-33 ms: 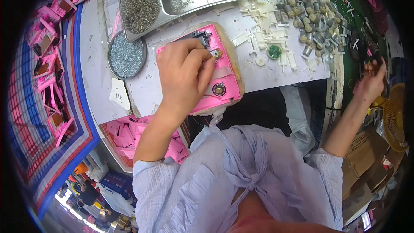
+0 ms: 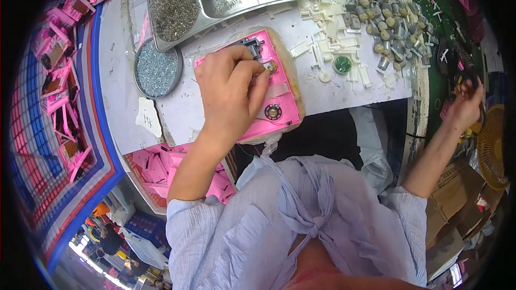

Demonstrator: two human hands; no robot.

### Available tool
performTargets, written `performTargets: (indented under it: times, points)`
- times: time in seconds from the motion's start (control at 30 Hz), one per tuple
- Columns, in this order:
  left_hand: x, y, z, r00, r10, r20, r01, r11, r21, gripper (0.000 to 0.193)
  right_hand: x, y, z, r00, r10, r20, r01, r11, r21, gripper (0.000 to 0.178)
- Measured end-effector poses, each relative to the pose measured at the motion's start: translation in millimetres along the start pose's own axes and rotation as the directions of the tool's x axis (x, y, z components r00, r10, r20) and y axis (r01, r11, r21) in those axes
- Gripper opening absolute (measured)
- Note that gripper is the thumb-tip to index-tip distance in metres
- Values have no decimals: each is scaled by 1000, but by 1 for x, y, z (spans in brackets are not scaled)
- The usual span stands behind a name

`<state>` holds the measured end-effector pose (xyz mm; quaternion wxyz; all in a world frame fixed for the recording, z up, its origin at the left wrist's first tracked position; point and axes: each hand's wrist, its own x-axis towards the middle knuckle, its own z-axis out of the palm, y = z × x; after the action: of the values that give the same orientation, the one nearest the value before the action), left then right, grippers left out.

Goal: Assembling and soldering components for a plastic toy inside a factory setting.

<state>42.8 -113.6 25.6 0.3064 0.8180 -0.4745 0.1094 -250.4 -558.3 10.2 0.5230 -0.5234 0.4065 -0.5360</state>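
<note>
My left hand reaches over an open pink plastic casing, its thumb and fingers pinched on a small motor seated inside. Their tips hide part of that motor. A black part sits at the casing's far end, and a round speaker at the near end. Far to the right, my right hand has its fingers curled at the end of a dark handheld tool; one finger stretches along it. That tool's exact kind is hard to make out in the dim edge.
A steel tray of springs lies beyond the casing, with a round dish of small screws to its left. White plastic parts and loose motors heap at the back right. Pink casings fill a bin below the left table edge.
My right hand has shifted slightly right and downward, along with the dark tool. My left hand stays at the motor.
</note>
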Motion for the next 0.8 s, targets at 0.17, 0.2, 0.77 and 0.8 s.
performTargets:
  times: [0.17, 0.2, 0.77, 0.8]
  points:
    - [-11, -4, 14, 998, -64, -15, 63, 997, -50, 20, 14, -10, -116, 984, -172, 42, 167, 981, 101, 16]
    - [-13, -5, 14, 997, -77, -20, 76, 995, -65, 20, 10, -16, -127, 979, -129, 156, 95, 973, 208, 16]
    - [-16, -8, 15, 998, -67, 1, 67, 998, -11, 22, -220, -9, 152, 412, 17, 911, -22, 1000, -9, 24]
    - [-17, -8, 15, 998, -65, 0, 65, 998, -10, 22, -222, -10, 153, 414, 17, 910, -23, 1000, -8, 25]
